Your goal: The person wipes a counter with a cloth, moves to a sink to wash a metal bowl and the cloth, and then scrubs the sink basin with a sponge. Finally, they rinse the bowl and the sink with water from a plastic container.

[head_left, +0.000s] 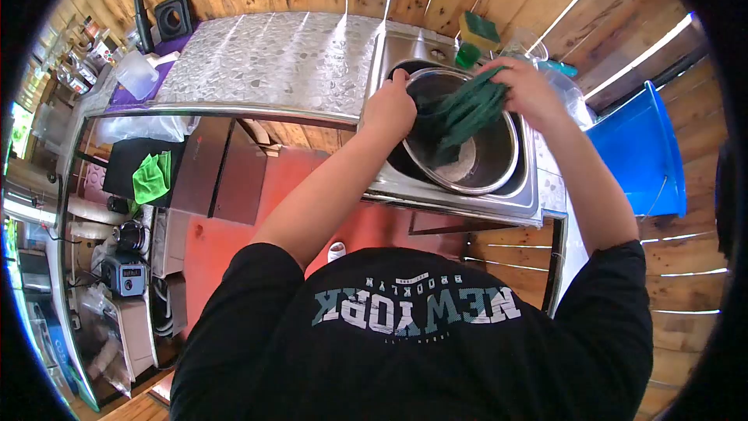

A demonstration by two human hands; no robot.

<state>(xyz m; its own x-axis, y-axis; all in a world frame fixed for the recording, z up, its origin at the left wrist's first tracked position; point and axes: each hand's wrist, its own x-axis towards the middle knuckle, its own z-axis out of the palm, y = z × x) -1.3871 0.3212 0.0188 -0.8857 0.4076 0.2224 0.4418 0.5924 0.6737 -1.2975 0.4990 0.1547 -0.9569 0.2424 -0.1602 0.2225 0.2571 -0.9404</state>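
Observation:
A large metal pot [511,158] sits tilted in the steel sink [527,197], its mouth facing me. My left hand [391,107] is closed on the pot's left rim, with the thumb over the edge. A bunched dark green cloth [472,112] hangs from my right hand [523,92] into the pot's mouth; my fingers are closed on the cloth's upper end. Below it, a pale, foamy-looking patch [460,164] shows inside the pot. The cloth hides part of the pot's inner wall.
Behind the sink stand a yellow-and-green sponge [479,30] and a green container [467,55]. A blue bucket [640,156] is at the right. A stone-patterned counter [265,63] runs left, with a clear plastic cup [137,74] at its end. A bright green cloth [152,178] lies below.

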